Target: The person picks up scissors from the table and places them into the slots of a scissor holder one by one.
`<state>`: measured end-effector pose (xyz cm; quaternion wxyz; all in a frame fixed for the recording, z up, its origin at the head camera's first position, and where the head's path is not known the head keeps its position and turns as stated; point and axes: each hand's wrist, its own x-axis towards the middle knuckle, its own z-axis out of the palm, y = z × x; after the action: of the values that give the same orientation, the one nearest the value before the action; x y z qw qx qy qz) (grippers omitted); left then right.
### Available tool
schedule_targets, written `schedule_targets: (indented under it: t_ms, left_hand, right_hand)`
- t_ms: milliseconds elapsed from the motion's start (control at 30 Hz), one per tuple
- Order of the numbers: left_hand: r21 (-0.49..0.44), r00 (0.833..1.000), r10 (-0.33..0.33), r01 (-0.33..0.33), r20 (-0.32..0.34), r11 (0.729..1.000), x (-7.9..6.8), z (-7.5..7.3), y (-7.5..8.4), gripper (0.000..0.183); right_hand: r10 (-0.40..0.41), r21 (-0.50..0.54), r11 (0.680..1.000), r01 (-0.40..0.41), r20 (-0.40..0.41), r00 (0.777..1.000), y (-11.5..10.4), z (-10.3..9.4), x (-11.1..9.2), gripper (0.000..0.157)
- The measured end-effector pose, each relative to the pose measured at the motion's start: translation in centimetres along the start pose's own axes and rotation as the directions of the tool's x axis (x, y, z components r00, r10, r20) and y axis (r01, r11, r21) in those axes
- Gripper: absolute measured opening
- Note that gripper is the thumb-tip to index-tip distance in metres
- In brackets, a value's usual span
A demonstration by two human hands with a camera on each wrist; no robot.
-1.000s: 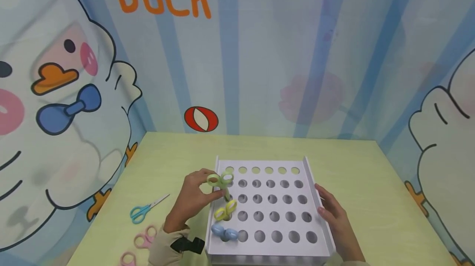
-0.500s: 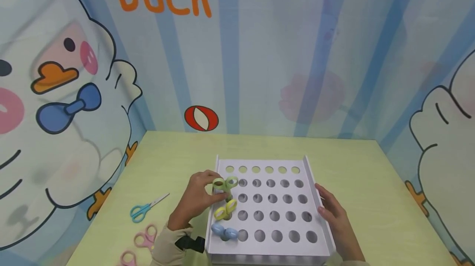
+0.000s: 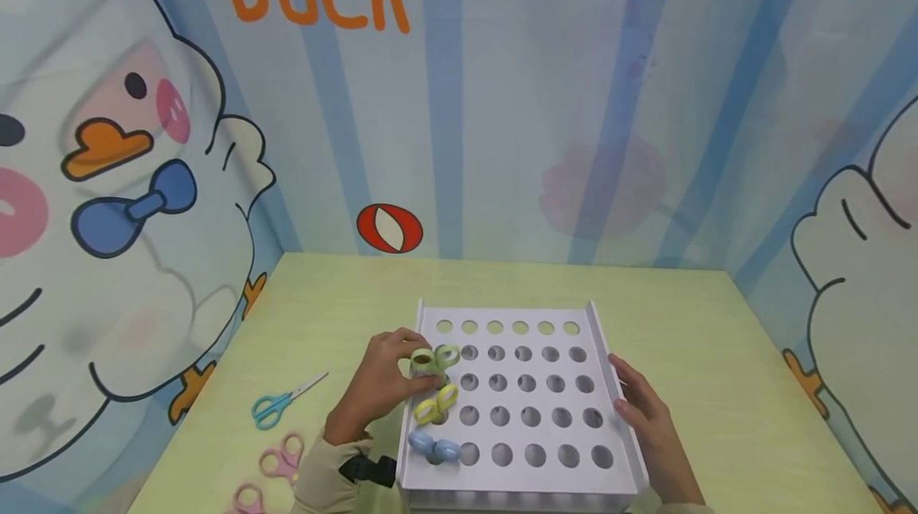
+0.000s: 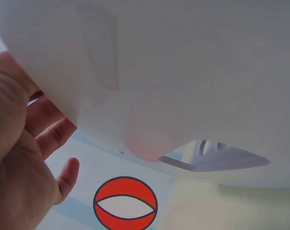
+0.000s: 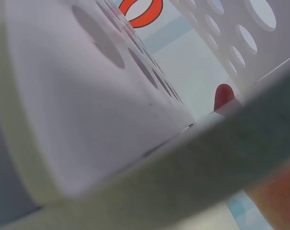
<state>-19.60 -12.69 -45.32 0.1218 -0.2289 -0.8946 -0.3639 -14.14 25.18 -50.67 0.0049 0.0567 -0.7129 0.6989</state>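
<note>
Light-green scissors [image 3: 434, 358] stand handles up at the left column of the white rack [image 3: 513, 434], in its second row from the back. My left hand [image 3: 380, 378] pinches them below the finger loops; the blades are hidden. In the left wrist view the rack's white side panel covers the scissors, and only part of my left hand [image 4: 27, 153] shows. Yellow-green scissors [image 3: 436, 406] and blue-handled scissors [image 3: 433, 448] stand in the nearer left holes. My right hand [image 3: 649, 410] holds the rack's right side wall, a fingertip [image 5: 224, 97] reaching over its edge.
Teal scissors [image 3: 272, 409] lie on the pale green table [image 3: 344, 291] left of the rack. Two pink scissors, one farther [image 3: 283, 458] and one nearer [image 3: 248, 500], lie below them, partly hidden by the left sleeve or cut by the frame. A printed curtain [image 3: 502, 100] rises behind.
My left hand has moved slightly right with the green scissors, whose handles have come lower over the left hole. The right hand and the rack have stayed in place.
</note>
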Motion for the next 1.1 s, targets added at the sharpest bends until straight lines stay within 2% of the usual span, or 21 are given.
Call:
schedule_targets:
  t_ms: [200,433,533,667,867,1100]
  left_hand:
    - [0.003,1.0,0.028,-0.028,0.003,1.0,-0.1,0.0,-0.2,0.028]
    - [-0.044,0.994,0.057,-0.053,0.092,0.998,-0.2,-0.4,-0.1,0.027]
    - [-0.036,0.993,0.059,-0.055,0.105,0.998,-0.1,-0.5,0.1,0.027]
    - [-0.041,0.993,0.054,-0.05,0.104,0.998,-0.2,-0.7,0.2,0.024]
    - [-0.018,0.991,0.092,-0.091,0.098,0.996,-0.4,-0.9,-0.1,0.029]
    - [-0.07,0.989,0.133,-0.129,0.071,0.989,-0.8,-1.7,-0.3,0.032]
  right_hand:
    - [-0.003,0.017,1.0,0.003,0.004,1.0,0.0,0.1,0.0,0.053]
    - [-0.003,-0.005,1.0,0.003,-0.015,1.0,-0.1,0.1,0.0,0.053]
    - [-0.004,-0.009,1.0,0.004,-0.025,1.0,-0.2,0.2,0.0,0.052]
    - [-0.011,0.013,1.0,0.011,-0.009,1.0,-0.2,0.2,0.0,0.053]
    - [-0.013,0.021,1.0,0.013,0.001,1.0,-0.1,0.3,0.0,0.053]
    - [-0.017,0.017,1.0,0.017,-0.011,1.0,0.0,0.3,0.0,0.053]
